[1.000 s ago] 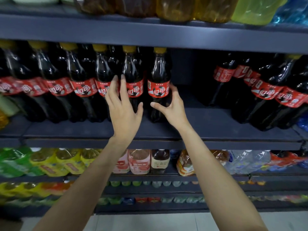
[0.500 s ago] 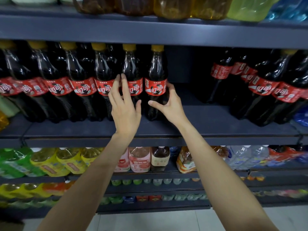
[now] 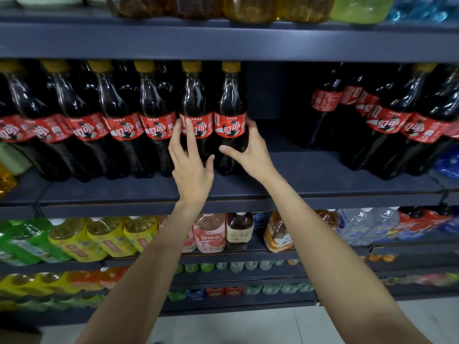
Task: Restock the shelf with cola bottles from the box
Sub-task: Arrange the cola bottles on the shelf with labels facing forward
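A row of cola bottles with red labels and yellow caps stands on the dark shelf [image 3: 303, 177]. My right hand [image 3: 250, 151] holds the rightmost bottle of this row [image 3: 231, 100], with the thumb across its front and the fingers round its right side. My left hand [image 3: 190, 162] is beside it. Its straight fingers touch the label of the neighbouring bottle [image 3: 197, 95]. More cola bottles [image 3: 387, 120] stand in a group at the right end of the shelf. The box is out of view.
A bare gap of shelf lies between the left row and the right group. The upper shelf edge [image 3: 223, 43] runs just above the caps. Lower shelves hold yellow, green and pink drinks [image 3: 210, 234]. Pale floor shows at the bottom.
Both hands have moved forward onto the bottles. The right hand has settled round the end bottle, and the left fingers have reached the neighbouring bottle's label.
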A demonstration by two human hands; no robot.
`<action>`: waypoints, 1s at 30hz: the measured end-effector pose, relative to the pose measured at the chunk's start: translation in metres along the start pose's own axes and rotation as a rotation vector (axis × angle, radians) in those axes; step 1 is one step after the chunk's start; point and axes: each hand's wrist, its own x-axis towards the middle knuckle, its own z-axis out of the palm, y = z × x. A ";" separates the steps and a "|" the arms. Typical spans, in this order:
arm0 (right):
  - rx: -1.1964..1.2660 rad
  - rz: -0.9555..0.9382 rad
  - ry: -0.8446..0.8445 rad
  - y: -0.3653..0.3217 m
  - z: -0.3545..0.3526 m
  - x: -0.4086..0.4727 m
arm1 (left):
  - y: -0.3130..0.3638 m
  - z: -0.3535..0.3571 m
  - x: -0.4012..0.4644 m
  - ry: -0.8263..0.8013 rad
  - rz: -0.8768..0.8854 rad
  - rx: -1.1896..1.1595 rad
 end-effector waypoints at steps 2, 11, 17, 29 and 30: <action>-0.013 0.000 0.003 -0.001 0.001 0.000 | 0.001 0.001 0.000 -0.014 -0.012 0.020; -0.126 -0.050 0.021 -0.002 -0.036 -0.022 | 0.043 -0.006 -0.017 0.191 0.130 -0.197; -0.314 -0.073 0.290 0.037 -0.122 -0.043 | 0.120 0.043 -0.002 -0.244 0.152 -0.553; -0.569 0.081 0.799 0.079 -0.204 -0.053 | 0.180 0.190 0.048 -0.603 -0.262 -0.724; -0.564 0.101 0.811 0.077 -0.201 -0.052 | 0.180 0.193 0.049 -0.588 -0.273 -0.735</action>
